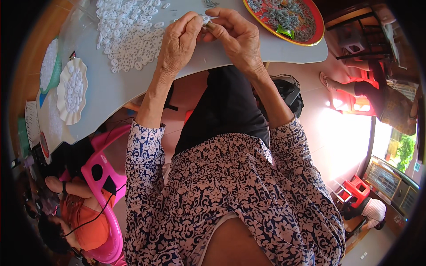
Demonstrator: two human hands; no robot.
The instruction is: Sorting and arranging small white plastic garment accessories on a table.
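Pinching one small white piece [206, 19] together, the left hand [181, 41] and right hand [239, 39] were near loose white links [133, 44] on the table [104, 88].

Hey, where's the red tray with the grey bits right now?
The red tray is at the upper right of the head view, on the table, just to the right of the right hand.

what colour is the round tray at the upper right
The round, shallow tray is red with a golden-yellow rim; the head view shows it best.
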